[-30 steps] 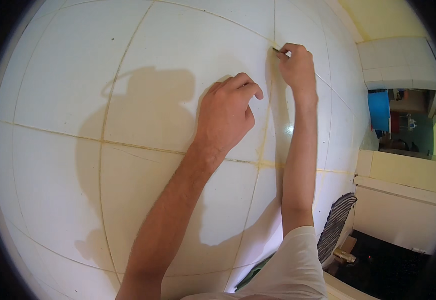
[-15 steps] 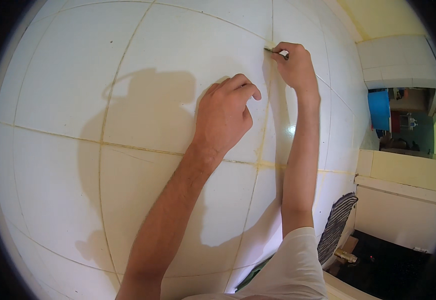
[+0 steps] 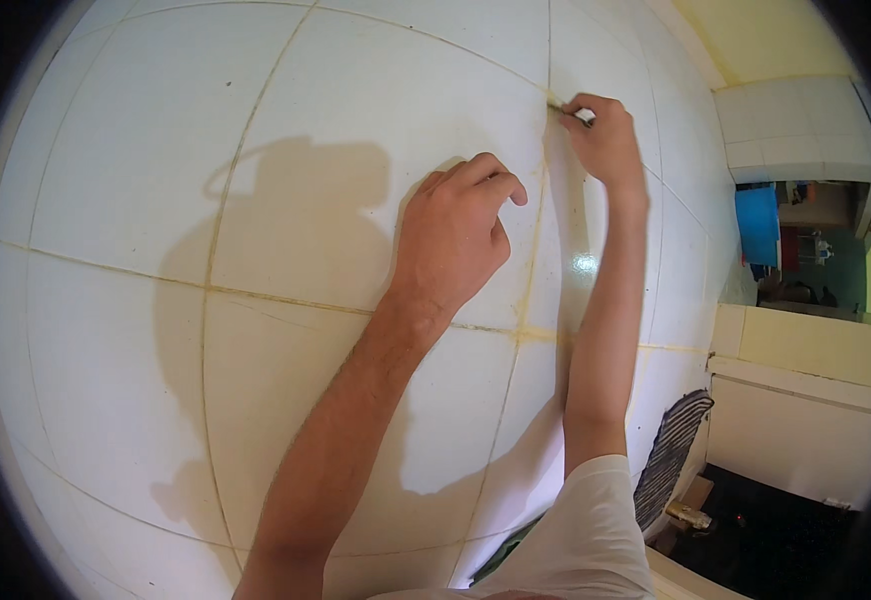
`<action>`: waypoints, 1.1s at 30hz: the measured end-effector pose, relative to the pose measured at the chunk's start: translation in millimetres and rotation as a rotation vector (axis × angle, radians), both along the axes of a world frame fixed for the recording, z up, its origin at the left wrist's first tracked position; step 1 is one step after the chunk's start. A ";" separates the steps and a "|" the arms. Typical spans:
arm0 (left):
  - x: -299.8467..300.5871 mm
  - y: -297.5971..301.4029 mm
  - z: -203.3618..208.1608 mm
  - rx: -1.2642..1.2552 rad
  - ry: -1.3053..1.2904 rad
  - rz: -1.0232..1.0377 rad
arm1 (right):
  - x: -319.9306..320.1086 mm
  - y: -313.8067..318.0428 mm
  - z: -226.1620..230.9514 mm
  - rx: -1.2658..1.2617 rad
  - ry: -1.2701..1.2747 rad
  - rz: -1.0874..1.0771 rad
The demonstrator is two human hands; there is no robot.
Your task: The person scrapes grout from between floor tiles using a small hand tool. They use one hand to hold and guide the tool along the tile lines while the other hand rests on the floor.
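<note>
My left hand (image 3: 456,225) rests on the white tiled floor (image 3: 346,80) with its fingers loosely curled and the thumb apart from them. Nothing shows in it, though the undersides of its fingers are hidden. Farther off and to the right, my right hand (image 3: 604,140) pinches a small thin tool (image 3: 584,117) with a dark narrow tip. Its exact kind is too small to make out. That tip meets the floor at a yellowish grout line (image 3: 548,98), close to where two joints cross.
A grey-and-black striped mat (image 3: 674,450) lies at the lower right, beside a pale ledge (image 3: 806,390). Beyond a doorway at right stands a blue container (image 3: 758,225). A brass-coloured fitting (image 3: 691,515) sits near a dark recess (image 3: 776,530).
My right hand has shifted slightly right and nearer with the small tool, its tip now on the grout line. My left hand has stayed almost in place.
</note>
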State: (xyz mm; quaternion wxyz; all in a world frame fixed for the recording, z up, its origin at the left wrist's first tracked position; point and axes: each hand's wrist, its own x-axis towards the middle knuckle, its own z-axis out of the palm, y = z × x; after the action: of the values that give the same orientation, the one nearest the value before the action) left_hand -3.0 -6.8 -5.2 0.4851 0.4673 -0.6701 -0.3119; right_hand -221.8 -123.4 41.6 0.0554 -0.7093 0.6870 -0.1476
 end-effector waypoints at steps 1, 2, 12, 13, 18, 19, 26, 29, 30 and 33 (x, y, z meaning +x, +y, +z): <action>1.6 1.3 -1.8 0.002 -0.008 -0.002 | 5.4 3.1 4.0 0.062 -0.002 0.006; 3.6 2.0 -5.0 0.007 -0.003 0.008 | 10.1 6.3 8.6 0.123 -0.004 0.011; 1.2 0.5 -4.1 0.006 0.017 0.008 | 18.0 8.4 10.8 0.138 0.041 -0.094; 1.6 0.7 -4.4 0.001 0.015 0.009 | 18.1 9.1 11.0 0.142 0.048 -0.091; 0.1 0.6 -1.7 0.011 0.026 0.004 | 28.6 5.5 -2.9 -0.037 0.166 -0.123; 0.8 0.8 -3.0 0.008 0.028 0.005 | 33.1 6.8 0.4 -0.009 0.172 -0.137; 0.1 0.4 -3.5 0.008 0.012 0.005 | 29.5 5.6 -7.6 -0.082 0.250 -0.114; 0.4 1.1 -3.7 0.013 0.000 0.005 | 33.6 4.7 -6.8 -0.036 0.277 -0.139; 0.8 0.9 -4.6 0.019 -0.014 0.009 | 32.8 7.0 -0.3 -0.003 0.259 -0.121; 0.4 -0.4 -8.6 0.009 -0.005 0.028 | 33.8 9.6 0.1 -0.015 0.220 -0.111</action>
State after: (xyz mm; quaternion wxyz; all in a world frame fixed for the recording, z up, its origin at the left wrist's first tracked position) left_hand -2.6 -7.2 -13.7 0.4857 0.4794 -0.6634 -0.3069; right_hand -188.0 -113.8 41.8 -0.0338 -0.6823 0.7262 -0.0768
